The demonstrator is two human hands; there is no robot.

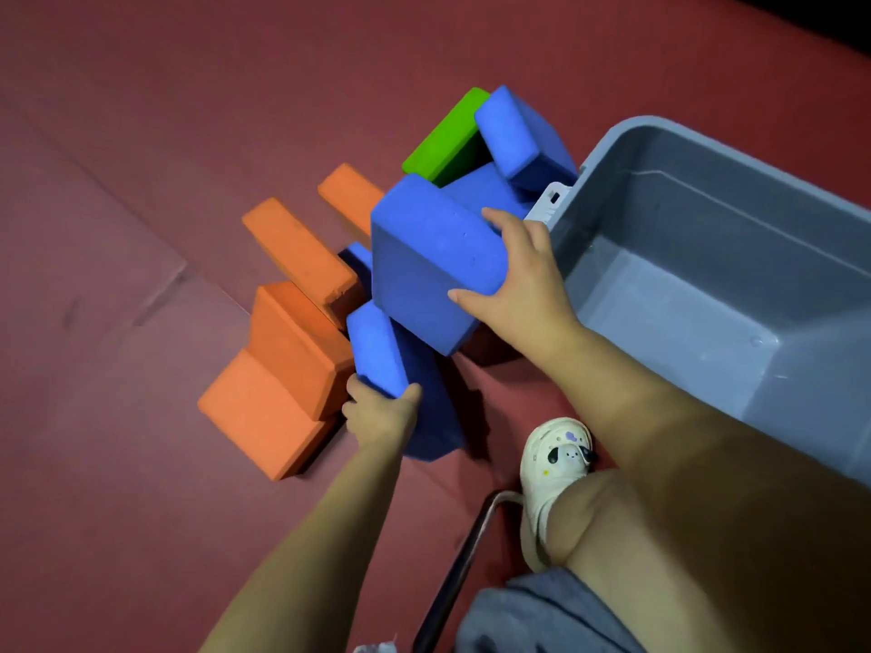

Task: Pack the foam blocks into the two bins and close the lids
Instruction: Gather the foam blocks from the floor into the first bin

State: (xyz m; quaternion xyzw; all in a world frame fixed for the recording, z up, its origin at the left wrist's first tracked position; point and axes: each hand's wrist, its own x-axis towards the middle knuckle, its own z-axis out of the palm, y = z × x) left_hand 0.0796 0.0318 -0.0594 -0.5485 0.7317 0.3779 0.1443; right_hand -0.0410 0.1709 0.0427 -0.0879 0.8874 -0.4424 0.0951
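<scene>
One gray bin (735,285) stands open on a dark red floor mat (118,228), which covers the whole visible floor; a seam in the mat runs diagonally well to the left of the bin. No lid shows on the bin, and its inside holds no blocks.

Foam blocks lie in a loose pile on the mat just left of the bin. Four orange blocks (292,341) sit at the far left of the pile, farthest from the bin, some leaning on each other. A green block (443,134) and a tilted blue block (518,134) sit at the back of the pile, near the bin's left corner, where a white latch (549,205) is fixed to the rim.

Right hand (523,285): fingers spread and curled over the edge of a large blue block (429,266), holding it raised and tilted just left of the bin's rim.

Left hand (382,412): thumb and fingers wrapped around the near end of a smaller blue block (377,351), farther from the bin and below the large block.

A white shoe (551,468) rests on the mat near the bin's front side, beside a dark metal bar (462,567).
</scene>
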